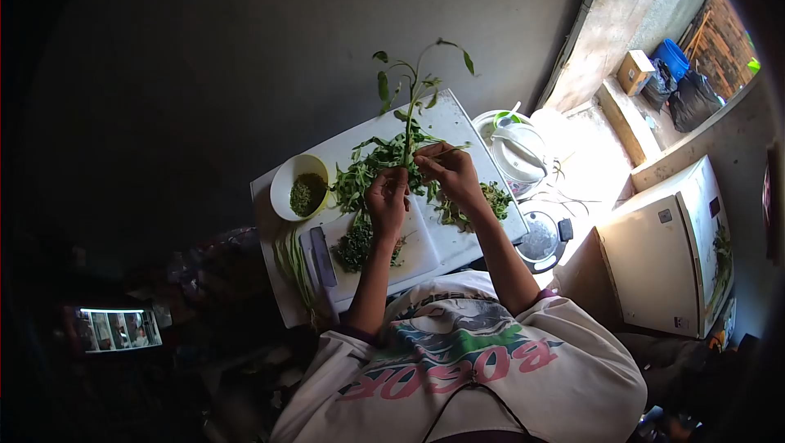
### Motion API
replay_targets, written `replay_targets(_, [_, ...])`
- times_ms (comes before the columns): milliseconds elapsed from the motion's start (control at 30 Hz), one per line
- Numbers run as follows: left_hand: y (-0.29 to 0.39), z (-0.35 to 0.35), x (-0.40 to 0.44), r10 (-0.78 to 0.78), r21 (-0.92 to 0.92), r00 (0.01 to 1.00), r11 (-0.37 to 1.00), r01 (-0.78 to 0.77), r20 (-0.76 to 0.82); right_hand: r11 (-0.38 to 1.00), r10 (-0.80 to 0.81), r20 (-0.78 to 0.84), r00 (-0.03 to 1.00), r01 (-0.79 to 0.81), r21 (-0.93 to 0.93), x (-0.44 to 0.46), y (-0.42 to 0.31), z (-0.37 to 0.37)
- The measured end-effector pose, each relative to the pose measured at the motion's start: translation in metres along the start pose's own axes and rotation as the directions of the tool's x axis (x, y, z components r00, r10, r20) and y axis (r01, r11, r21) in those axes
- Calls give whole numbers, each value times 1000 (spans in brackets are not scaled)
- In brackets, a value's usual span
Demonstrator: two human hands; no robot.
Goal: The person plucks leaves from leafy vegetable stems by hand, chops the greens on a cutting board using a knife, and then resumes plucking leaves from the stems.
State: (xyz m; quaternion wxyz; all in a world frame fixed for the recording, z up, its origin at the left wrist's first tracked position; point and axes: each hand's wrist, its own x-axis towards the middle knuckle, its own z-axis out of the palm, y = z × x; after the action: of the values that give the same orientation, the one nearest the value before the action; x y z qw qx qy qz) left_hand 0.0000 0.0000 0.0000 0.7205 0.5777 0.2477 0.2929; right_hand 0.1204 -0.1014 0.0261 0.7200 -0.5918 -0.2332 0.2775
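A tall leafy green stalk (pixel 413 95) stands upright above the table, its lower stem held in my left hand (pixel 388 197) with the fingers closed. My right hand (pixel 448 169) pinches at the same stalk, just right of the stem. Beneath both hands lies a pile of leafy greens (pixel 360 173). Finely chopped greens (pixel 354 245) rest on a white cutting board (pixel 421 247) nearer my body. Along the board's left side is a flat purple-grey blade, seemingly a knife (pixel 322 256). More plucked leaves and stems (pixel 466 212) lie under my right forearm.
A white and yellow-green bowl (pixel 282 189) with chopped greens stands at the table's left. Long green stalks (pixel 293 267) lie near it. Right of the table are a white tub (pixel 519 148) and a lidded pot (pixel 541 238) on the floor, then a small white fridge (pixel 654 255).
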Motion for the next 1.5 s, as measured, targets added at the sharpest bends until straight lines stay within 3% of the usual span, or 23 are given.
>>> replay_targets(100, [5,11,-1,-3,-47,999,999,5,42,997,-77,7,997,77,27,0,-1,1])
replay_targets(167, [1,27,-6,-3,-72,1000,997,3,4,987,-103,-4,995,102,-122,-4,0,-10])
replay_targets(333, [-14,45,-12,-29,-53,999,998,31,33,945,-222,-24,975,209,-253,-17,3,-36])
replay_targets(433, [-22,57,-13,-21,-62,1000,998,22,14,959,-195,13,981,193,-209,-20,6,-56])
replay_targets(533, [-32,65,-14,-5,-24,1000,1000,5,5,971,-8,78,997,27,-237,-24,-1,-77])
replay_targets(700, [-50,79,-26,-74,24,997,997,73,8,940,17,104,994,19,-341,-20,34,-109])
replay_targets(767, [-57,84,-32,-61,13,998,998,61,-5,934,86,231,969,2,-358,-21,39,-117])
replay_targets(800, [-62,87,-35,-61,21,998,998,61,-15,955,165,181,970,-112,-273,-23,43,-115])
replay_targets(967, [-85,88,-43,4,100,1000,995,-3,-2,927,119,221,968,-29,-373,-20,41,-122])
replay_targets(1033, [-98,87,-47,36,109,999,993,-38,21,809,227,230,946,-52,-585,-16,48,-125])
replay_targets(1067, [-104,85,-50,34,113,999,993,-37,24,811,227,227,947,-55,-582,-17,52,-125])
replay_targets(1133, [-95,87,-54,-81,-128,996,989,74,-48,578,151,174,973,56,-814,-20,60,-121])
replay_targets(1300, [-49,81,-41,27,-35,998,999,-30,-65,490,173,244,954,132,-862,-22,106,-137])
replay_targets(1367, [-46,78,-37,57,-39,996,997,-59,-62,628,438,239,866,-105,-771,-22,98,-143])
replay_targets(1400, [-46,78,-36,68,-45,995,996,-71,-71,420,465,221,857,5,-907,-20,90,-138])
replay_targets(1433, [-46,78,-36,71,-43,995,996,-74,-68,422,462,220,859,6,-907,-21,83,-138])
replay_targets(1500, [-46,77,-38,47,-69,997,996,-52,-65,546,209,185,960,43,-837,-24,71,-135])
